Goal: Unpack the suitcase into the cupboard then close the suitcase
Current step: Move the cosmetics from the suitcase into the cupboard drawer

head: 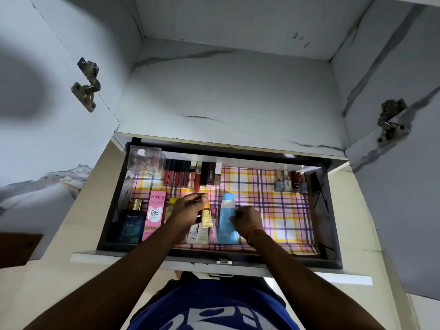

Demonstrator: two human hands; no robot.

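The cupboard (238, 96) stands open, both doors swung wide, with a black drawer (112, 198) pulled out below its shelf. A checked liner (273, 210) covers the drawer floor.

Left hand (188, 210): grasping. Its fingers and thumb pinch a slim gold tube (206, 216) near the cap end; the tube hangs upright above the small tubes (197, 233) lying at the 6 o'clock edge of the drawer.

Right hand (247, 222): grasping. Its fingers curl against the right side of a light blue tube (226, 220), which lies flat on the liner, cap end toward 12 o'clock. The blue tube sits just beside the gold tube, at its 3 o'clock side.

Drawer contents by position:
- 9 o'clock side: a dark blue perfume bottle (130, 222) with a gold cap, and a pink BB cream box (155, 215) just beside it.
- 11 o'clock corner: a clear box (146, 160).
- 12 o'clock edge: a row of lip gloss tubes (181, 173).
- 2 o'clock corner: a group of nail polish bottles (289, 181).

The suitcase does not appear in this view.
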